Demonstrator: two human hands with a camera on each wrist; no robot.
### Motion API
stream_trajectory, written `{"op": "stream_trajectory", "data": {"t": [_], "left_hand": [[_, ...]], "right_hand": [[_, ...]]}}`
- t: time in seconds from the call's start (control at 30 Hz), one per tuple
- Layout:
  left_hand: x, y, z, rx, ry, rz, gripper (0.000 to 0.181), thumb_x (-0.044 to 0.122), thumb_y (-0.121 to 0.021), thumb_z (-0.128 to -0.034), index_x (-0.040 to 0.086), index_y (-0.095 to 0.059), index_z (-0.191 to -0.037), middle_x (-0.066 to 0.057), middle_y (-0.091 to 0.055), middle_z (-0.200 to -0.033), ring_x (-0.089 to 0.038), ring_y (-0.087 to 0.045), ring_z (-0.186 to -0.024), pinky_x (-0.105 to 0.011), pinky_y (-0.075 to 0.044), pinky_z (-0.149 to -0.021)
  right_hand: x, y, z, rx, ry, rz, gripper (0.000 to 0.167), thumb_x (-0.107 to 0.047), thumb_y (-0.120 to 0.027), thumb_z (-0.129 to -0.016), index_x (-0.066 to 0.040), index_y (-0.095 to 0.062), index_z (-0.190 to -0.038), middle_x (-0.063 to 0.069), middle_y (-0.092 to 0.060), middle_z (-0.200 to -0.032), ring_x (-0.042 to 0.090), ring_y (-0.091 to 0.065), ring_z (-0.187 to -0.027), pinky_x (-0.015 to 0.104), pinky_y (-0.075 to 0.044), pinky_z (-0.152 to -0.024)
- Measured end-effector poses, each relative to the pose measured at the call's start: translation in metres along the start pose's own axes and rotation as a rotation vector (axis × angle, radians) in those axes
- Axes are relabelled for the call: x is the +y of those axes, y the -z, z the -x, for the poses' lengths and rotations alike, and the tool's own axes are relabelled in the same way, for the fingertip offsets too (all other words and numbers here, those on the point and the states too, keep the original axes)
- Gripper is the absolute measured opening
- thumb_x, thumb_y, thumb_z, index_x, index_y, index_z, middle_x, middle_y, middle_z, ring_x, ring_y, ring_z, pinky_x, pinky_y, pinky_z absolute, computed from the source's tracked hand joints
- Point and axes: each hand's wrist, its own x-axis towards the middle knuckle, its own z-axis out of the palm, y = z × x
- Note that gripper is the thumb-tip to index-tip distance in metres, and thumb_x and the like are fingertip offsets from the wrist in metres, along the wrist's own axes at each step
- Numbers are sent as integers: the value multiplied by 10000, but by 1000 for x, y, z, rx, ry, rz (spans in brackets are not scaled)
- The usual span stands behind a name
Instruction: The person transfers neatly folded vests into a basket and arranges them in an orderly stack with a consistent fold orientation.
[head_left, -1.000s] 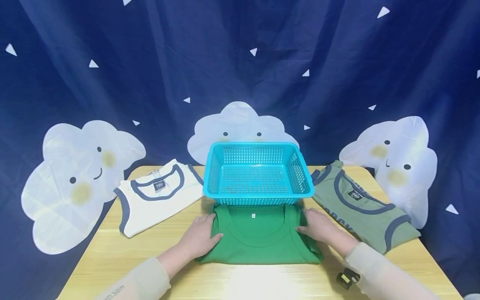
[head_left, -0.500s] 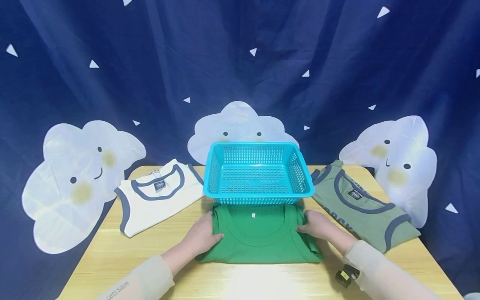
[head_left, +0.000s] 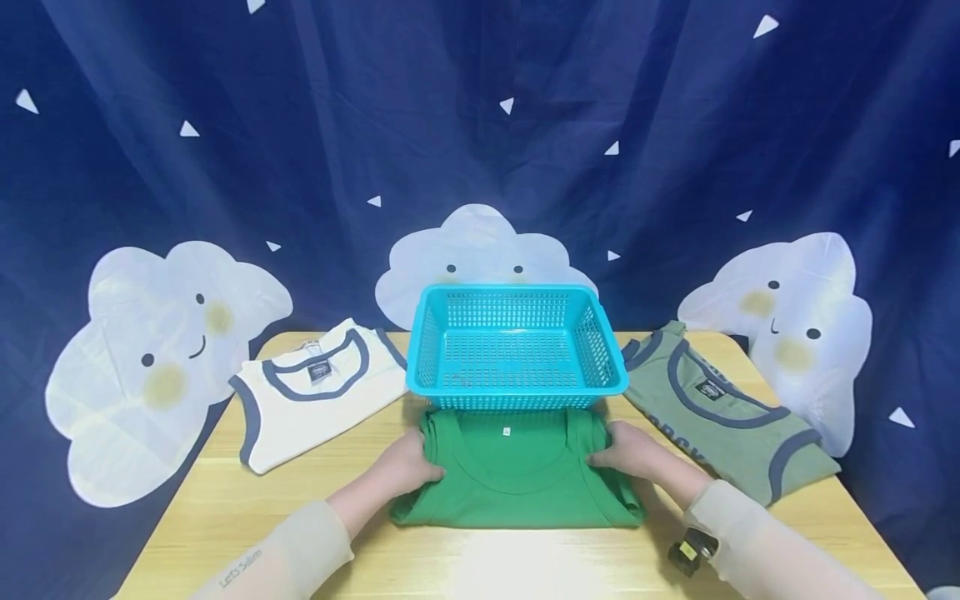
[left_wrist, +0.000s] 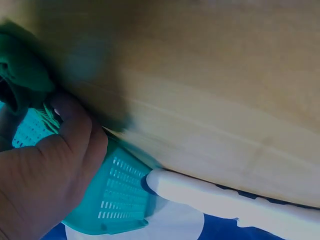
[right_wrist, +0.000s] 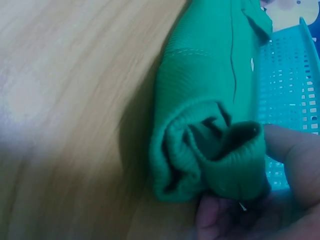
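A folded green shirt (head_left: 517, 492) lies on the table in front of the blue basket (head_left: 517, 392). My left hand (head_left: 405, 467) grips its left edge, thumb on top; in the left wrist view the bent fingers (left_wrist: 82, 135) meet the green cloth (left_wrist: 25, 70). At the opposite edge my right hand (head_left: 633, 452) pinches the shirt. The right wrist view shows the thumb (right_wrist: 285, 142) above and fingertips (right_wrist: 212, 212) beneath the rolled side of the green shirt (right_wrist: 200, 90). The left fingertips are partly hidden by the cloth.
A folded white shirt with dark trim (head_left: 330, 408) lies left of the basket. On the right is an olive shirt (head_left: 731, 417) with dark trim. A small black device (head_left: 692, 552) sits at the right wrist. Behind the wooden table (head_left: 225, 500) hangs a dark blue curtain (head_left: 480, 125).
The left hand has shifted slightly and its fingers have drawn in at the shirt's edge. The right hand and the shirt have barely moved.
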Motion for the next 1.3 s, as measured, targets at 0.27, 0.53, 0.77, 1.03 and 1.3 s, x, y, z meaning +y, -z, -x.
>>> {"op": "stream_trajectory", "data": {"t": [0.27, 0.53, 0.77, 1.03, 1.3], "left_hand": [[3, 2, -1, -59, 28, 85, 235, 68, -762, -760, 15, -571, -886, -67, -554, -789, -205, -527, -697, -326, -485, -595], [7, 5, -2, -84, 36, 173, 224, 34, -724, -739, -11, -586, -910, -79, -592, -829, -207, -555, -736, -345, -522, -648], [6, 4, -5, -151, 87, 281, 464, 161, -790, -829, -70, -597, -1181, -89, -667, -1049, -222, -632, -980, -451, -528, -939], [10, 1, -9, -137, 42, 231, 449, 125, -799, -802, -49, -615, -1172, -96, -668, -1089, -233, -619, -1005, -482, -500, -979], [8, -2, -10, -70, 57, 161, 350, 123, -800, -785, -43, -647, -1052, -80, -663, -962, -211, -610, -888, -443, -542, -876]], "right_hand": [[0, -2, -2, -28, -5, -124, 403, -163, -822, -776, 57, -609, -1038, 73, -641, -877, 205, -604, -790, 409, -560, -729], [-1, -2, -2, -76, -52, -262, 519, -120, -795, -805, 124, -559, -1199, 122, -675, -1031, 267, -652, -967, 495, -551, -894], [-3, -4, -4, -76, -45, -322, 444, -83, -781, -803, 98, -597, -1165, 94, -681, -988, 237, -652, -930, 481, -550, -891], [-1, -10, -8, -93, -27, -341, 361, -64, -788, -784, 67, -618, -1076, 84, -674, -949, 212, -628, -874, 441, -551, -859], [-6, -11, -8, -111, -16, -329, 349, -51, -789, -783, 51, -636, -1079, 76, -685, -956, 210, -632, -882, 443, -554, -860]]}}
